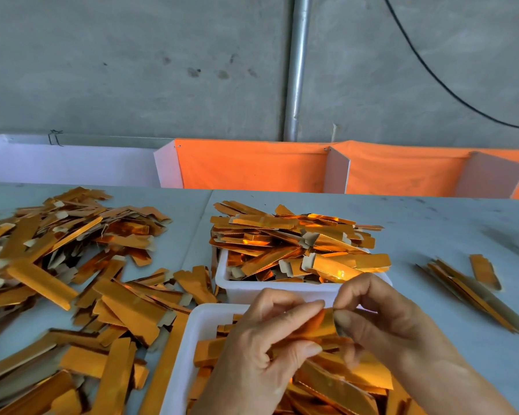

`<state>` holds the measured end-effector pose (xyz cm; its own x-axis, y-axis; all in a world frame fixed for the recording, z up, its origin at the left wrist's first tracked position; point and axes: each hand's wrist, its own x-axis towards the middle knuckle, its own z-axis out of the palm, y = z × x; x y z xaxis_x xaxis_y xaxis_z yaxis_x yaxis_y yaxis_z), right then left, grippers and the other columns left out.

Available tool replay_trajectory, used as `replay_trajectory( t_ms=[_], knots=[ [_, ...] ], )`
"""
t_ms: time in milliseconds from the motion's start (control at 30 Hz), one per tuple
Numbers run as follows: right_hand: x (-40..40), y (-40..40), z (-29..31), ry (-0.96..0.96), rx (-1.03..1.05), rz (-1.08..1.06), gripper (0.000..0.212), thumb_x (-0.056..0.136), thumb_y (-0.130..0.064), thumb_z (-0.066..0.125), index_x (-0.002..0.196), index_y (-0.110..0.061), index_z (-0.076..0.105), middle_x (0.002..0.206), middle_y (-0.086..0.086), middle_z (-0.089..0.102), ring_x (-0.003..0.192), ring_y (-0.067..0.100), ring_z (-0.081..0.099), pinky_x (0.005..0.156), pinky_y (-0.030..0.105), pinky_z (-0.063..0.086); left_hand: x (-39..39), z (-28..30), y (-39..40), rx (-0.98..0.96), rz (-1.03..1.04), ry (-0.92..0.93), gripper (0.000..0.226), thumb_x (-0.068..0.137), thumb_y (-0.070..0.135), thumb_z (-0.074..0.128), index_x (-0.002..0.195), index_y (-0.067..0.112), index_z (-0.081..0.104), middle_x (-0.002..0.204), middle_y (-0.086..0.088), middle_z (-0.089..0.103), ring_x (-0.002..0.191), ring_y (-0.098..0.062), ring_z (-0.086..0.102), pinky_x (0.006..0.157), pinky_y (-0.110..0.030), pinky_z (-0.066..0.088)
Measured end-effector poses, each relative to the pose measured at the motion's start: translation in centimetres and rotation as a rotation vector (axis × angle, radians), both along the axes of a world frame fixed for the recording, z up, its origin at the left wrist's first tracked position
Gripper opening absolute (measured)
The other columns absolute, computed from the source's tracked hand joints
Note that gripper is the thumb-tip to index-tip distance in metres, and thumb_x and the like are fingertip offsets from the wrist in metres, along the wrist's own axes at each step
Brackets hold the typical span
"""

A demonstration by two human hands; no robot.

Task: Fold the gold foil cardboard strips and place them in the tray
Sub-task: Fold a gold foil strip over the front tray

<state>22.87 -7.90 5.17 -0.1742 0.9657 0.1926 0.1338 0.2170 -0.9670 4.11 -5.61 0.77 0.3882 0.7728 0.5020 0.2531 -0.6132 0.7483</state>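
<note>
Over the near white tray (189,333), both hands hold one gold foil strip (319,326). My left hand (261,351) pinches its left part between thumb and fingers. My right hand (381,319) pinches its right end, and the strip bends between them. Folded gold strips (210,351) lie in the near tray under my hands. A second white tray (252,290) behind it is heaped with folded strips (297,244) that rise above its rim.
A wide loose pile of gold strips (72,271) covers the table's left side up to the near tray. A small bundle of strips (474,289) lies at the right. Orange and white partitions (252,166) stand along the table's back edge before a grey wall.
</note>
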Motion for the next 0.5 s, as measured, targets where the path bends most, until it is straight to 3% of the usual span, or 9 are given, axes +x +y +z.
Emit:
replay_trajectory(
  t_ms=[133,267,500],
  knots=[
    [0.7,-0.6,0.2,0.067,-0.079,0.141,0.030,0.073,-0.045,0.077,0.087,-0.020,0.067,0.077,0.010,0.067,0.071,0.023,0.065,0.068,0.027,0.053,-0.2,-0.2,0.2,-0.024,0.018,-0.073,0.049,0.079,0.036,0.063,0.121,0.058,0.047,0.113,0.025,0.049,0.114,-0.004,0.050,0.088,-0.012,0.044],
    [0.4,-0.6,0.2,-0.001,-0.056,0.092,0.005,0.074,-0.026,0.069,0.079,-0.024,0.068,0.072,0.011,0.068,0.070,0.020,0.066,0.067,0.025,0.053,-0.4,-0.3,0.4,-0.010,0.022,-0.061,0.050,0.080,0.036,0.063,0.122,0.057,0.046,0.114,0.025,0.048,0.115,-0.004,0.049,0.087,-0.011,0.044],
    [-0.4,-0.6,0.4,-0.002,-0.123,0.051,0.013,0.088,-0.034,0.063,0.081,-0.022,0.061,0.065,0.014,0.066,0.062,0.021,0.064,0.064,0.025,0.053,-0.5,-0.3,0.3,0.057,0.041,-0.005,0.048,0.081,0.037,0.062,0.124,0.056,0.047,0.115,0.028,0.046,0.115,-0.001,0.048,0.088,-0.010,0.044]
  ],
)
